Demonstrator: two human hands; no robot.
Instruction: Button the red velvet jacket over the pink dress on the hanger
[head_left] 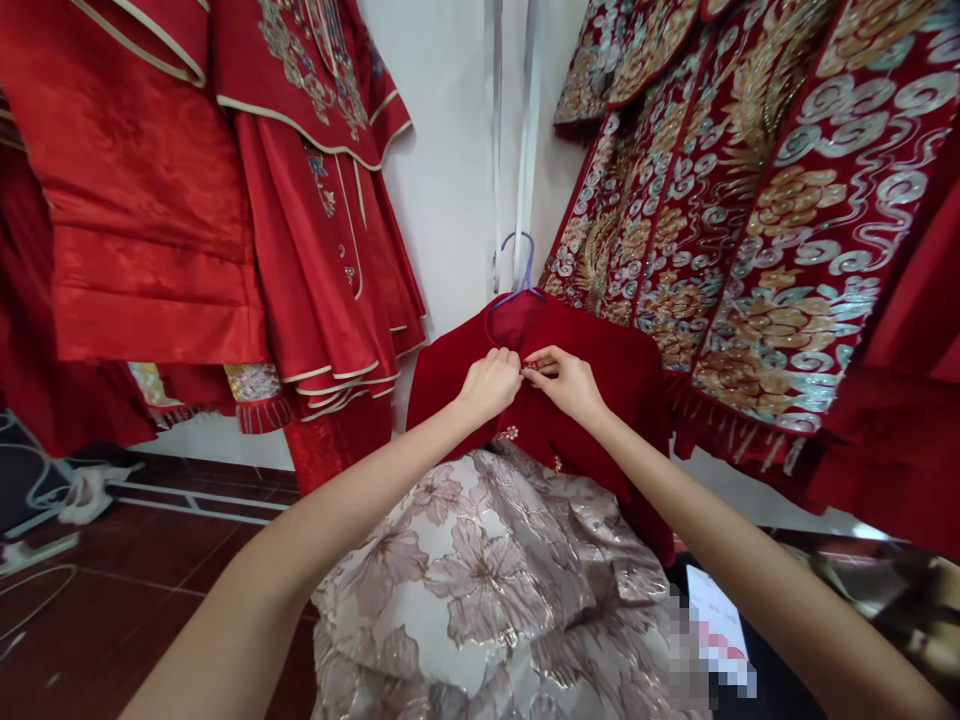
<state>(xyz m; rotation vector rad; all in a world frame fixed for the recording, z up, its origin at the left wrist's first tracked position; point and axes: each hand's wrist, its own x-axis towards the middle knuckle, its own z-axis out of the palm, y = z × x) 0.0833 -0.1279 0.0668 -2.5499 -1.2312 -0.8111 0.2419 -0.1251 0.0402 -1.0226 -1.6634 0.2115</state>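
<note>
A dark red velvet jacket [615,375] hangs on a purple hanger [523,262] in front of me. My left hand [491,382] and my right hand [566,380] meet at its front, just below the collar. Both pinch the fabric at the closure, fingers pressed together. Whatever small fastening lies between the fingertips is too small to make out. Below the jacket spreads a silvery skirt with a pink flower pattern [480,570].
Red satin garments with gold trim [225,200] hang at the left. Heavily embroidered red and gold robes [765,200] hang at the right. A white wall [450,150] stands behind. Cables and a white cloth [82,495] lie on the dark red tiled floor at the left.
</note>
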